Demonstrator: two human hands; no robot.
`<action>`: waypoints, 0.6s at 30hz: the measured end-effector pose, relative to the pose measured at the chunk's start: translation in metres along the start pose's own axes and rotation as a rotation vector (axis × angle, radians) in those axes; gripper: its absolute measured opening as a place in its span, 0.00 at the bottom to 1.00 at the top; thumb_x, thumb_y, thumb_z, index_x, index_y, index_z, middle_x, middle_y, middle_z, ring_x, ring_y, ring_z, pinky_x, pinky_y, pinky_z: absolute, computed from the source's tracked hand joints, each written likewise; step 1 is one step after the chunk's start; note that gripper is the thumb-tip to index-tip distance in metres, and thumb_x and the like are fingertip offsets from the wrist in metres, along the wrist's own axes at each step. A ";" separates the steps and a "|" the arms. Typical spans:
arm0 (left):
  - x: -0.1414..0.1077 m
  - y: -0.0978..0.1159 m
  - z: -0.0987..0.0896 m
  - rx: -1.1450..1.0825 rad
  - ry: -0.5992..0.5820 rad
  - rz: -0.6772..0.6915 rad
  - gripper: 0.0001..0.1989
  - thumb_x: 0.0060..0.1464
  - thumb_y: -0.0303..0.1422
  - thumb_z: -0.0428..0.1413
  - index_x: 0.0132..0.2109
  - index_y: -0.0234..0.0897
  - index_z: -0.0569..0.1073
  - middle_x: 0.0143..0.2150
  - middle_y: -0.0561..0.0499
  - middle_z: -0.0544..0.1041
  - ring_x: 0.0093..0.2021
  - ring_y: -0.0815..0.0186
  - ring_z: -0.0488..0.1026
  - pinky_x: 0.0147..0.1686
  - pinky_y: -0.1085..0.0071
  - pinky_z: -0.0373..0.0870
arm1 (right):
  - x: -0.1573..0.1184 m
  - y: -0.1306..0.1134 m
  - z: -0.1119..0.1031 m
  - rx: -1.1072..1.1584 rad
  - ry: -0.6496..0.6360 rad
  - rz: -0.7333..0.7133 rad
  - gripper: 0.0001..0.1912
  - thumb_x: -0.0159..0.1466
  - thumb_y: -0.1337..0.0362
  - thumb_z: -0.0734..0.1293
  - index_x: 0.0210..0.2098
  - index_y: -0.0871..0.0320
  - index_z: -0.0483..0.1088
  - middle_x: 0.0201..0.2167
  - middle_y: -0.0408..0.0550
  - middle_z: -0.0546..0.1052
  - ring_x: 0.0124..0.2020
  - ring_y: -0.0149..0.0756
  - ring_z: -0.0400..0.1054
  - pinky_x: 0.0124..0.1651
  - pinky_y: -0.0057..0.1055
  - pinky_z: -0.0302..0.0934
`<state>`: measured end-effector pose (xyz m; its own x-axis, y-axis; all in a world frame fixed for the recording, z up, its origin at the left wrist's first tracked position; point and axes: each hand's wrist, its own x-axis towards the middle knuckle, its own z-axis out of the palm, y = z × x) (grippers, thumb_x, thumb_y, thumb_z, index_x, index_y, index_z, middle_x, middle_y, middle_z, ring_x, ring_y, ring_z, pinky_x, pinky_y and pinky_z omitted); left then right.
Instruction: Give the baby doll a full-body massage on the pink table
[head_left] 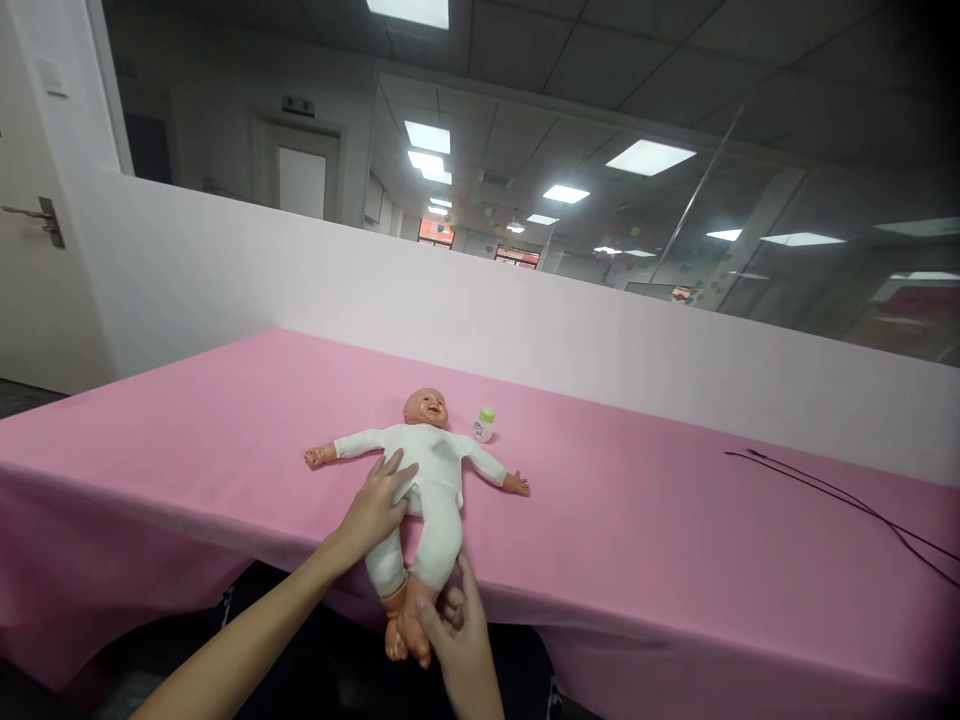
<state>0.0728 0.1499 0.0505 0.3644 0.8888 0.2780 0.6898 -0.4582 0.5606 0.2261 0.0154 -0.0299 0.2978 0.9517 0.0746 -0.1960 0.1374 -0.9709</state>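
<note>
A baby doll (439, 470) with a white cloth body lies on its back on the pink-covered table (615, 530), head away from me and arms spread out. Its feet hang over the front edge, one lower leg crossed on the other. My left hand (376, 505) rests with spread fingers on the doll's hip and lower belly. My right hand (459, 622) is beside the doll's ankles, thumb against the lower leg and the other fingers partly curled; whether it grips the leg is unclear. Right of the doll's head stands a small clear bottle (483, 428) with a green cap.
Thin black cables (840, 495) lie across the table's right side. A low white wall (525, 330) with glass above it runs behind the table. At the far left is a door (37, 260) with a metal handle.
</note>
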 end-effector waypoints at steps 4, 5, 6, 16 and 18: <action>0.015 0.012 -0.015 0.017 0.006 0.069 0.33 0.56 0.22 0.51 0.68 0.38 0.72 0.78 0.42 0.58 0.78 0.50 0.51 0.75 0.50 0.50 | 0.027 -0.042 0.000 -0.056 -0.030 -0.040 0.51 0.56 0.49 0.78 0.72 0.54 0.57 0.40 0.50 0.82 0.40 0.47 0.79 0.44 0.40 0.75; 0.020 0.015 -0.018 0.017 -0.011 0.082 0.33 0.55 0.22 0.51 0.68 0.36 0.72 0.77 0.42 0.60 0.77 0.48 0.53 0.75 0.50 0.50 | 0.032 -0.050 0.000 -0.075 -0.047 -0.027 0.50 0.56 0.50 0.78 0.72 0.54 0.57 0.37 0.47 0.81 0.36 0.44 0.78 0.38 0.37 0.74; 0.024 0.017 -0.021 0.009 -0.024 0.092 0.32 0.55 0.21 0.50 0.67 0.35 0.73 0.75 0.41 0.62 0.76 0.47 0.56 0.74 0.50 0.50 | 0.035 -0.055 0.000 -0.092 -0.065 -0.007 0.50 0.56 0.51 0.78 0.72 0.55 0.57 0.33 0.44 0.80 0.31 0.41 0.76 0.33 0.35 0.72; 0.038 -0.004 -0.008 0.157 -0.162 -0.019 0.35 0.61 0.26 0.50 0.75 0.45 0.62 0.81 0.47 0.49 0.77 0.41 0.52 0.65 0.44 0.66 | 0.030 -0.027 -0.004 -0.139 0.048 -0.006 0.55 0.57 0.44 0.75 0.74 0.60 0.51 0.23 0.37 0.73 0.21 0.36 0.66 0.23 0.31 0.61; 0.039 -0.014 -0.010 0.198 -0.218 0.024 0.35 0.64 0.27 0.48 0.76 0.46 0.57 0.81 0.47 0.45 0.78 0.44 0.50 0.67 0.45 0.64 | 0.022 -0.028 -0.004 -0.197 0.050 -0.025 0.50 0.58 0.43 0.74 0.71 0.58 0.58 0.25 0.40 0.75 0.21 0.36 0.67 0.24 0.32 0.62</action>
<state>0.0711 0.1908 0.0618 0.4929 0.8640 0.1031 0.7804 -0.4914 0.3867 0.2422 0.0312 -0.0023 0.3470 0.9332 0.0930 -0.0029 0.1003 -0.9950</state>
